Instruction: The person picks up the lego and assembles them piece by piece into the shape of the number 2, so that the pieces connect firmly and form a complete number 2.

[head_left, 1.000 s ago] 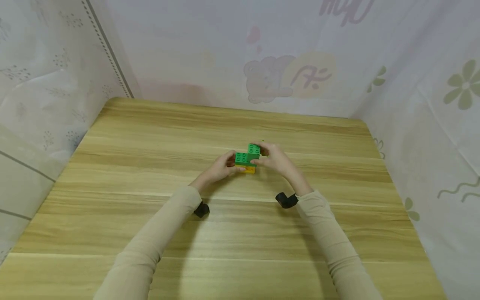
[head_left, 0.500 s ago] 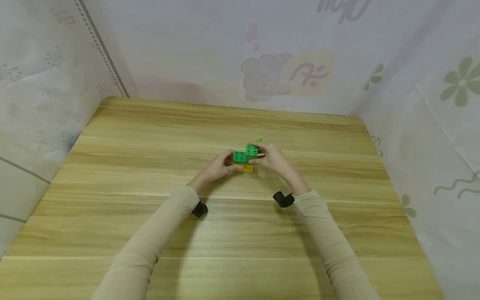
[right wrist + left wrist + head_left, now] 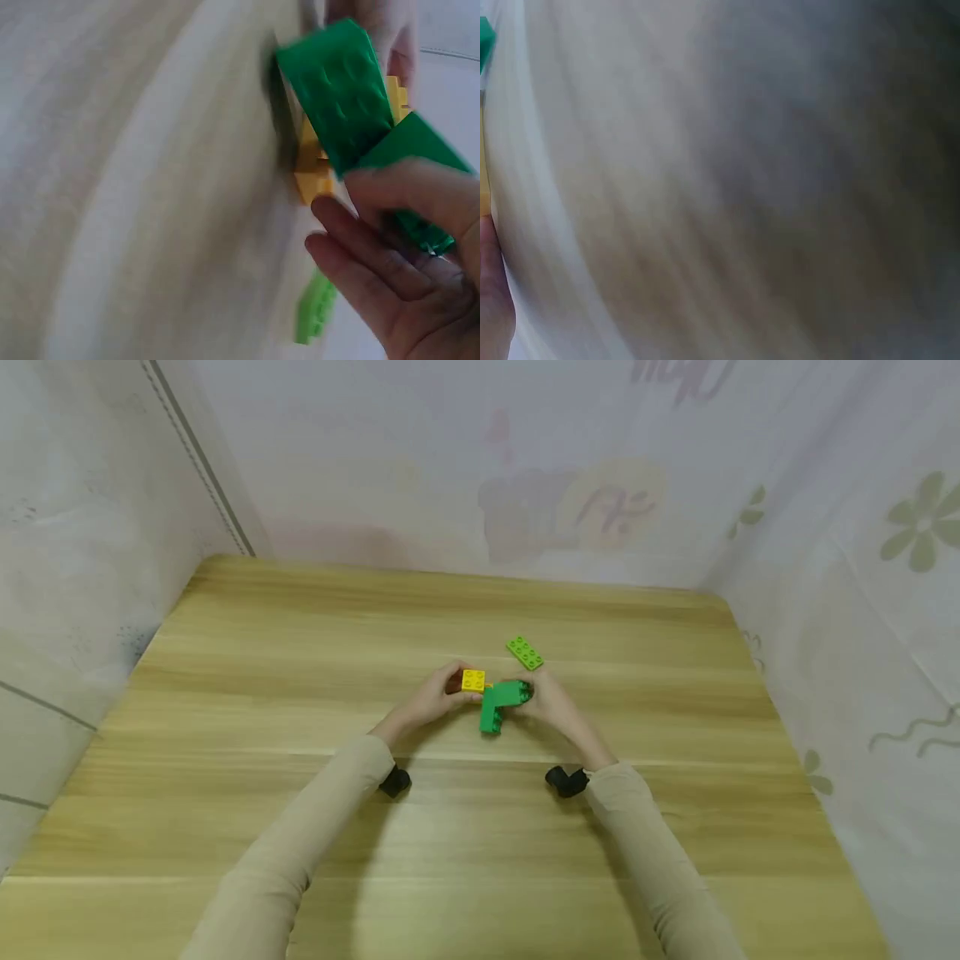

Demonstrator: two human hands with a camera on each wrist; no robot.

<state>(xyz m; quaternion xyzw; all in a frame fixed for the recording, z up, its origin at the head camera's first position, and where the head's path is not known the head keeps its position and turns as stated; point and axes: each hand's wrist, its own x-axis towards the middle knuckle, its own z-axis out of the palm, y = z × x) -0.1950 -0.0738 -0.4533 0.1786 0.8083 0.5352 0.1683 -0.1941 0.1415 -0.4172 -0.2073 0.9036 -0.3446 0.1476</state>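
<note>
In the head view my left hand pinches a yellow toy building brick with its studs upward. An orange-yellow brick shows below and beside it in the right wrist view. My right hand grips two green building bricks joined at an angle and tipped over, just right of the yellow one. Seen from the right wrist, the thumb lies over one green brick, and the hollow-looking studded face of the other is turned to the camera. The left wrist view catches only the thumb and brick edges.
A flat lime-green brick lies on the wooden table just behind my right hand. Printed cloth hangs behind the table and at both sides. Black wrist mounts stick out beneath the sleeves.
The green bricks have come off the yellow ones; my right hand has tilted them and drawn them nearer. The yellow studs and the lime-green brick are now uncovered. My left hand has barely moved.
</note>
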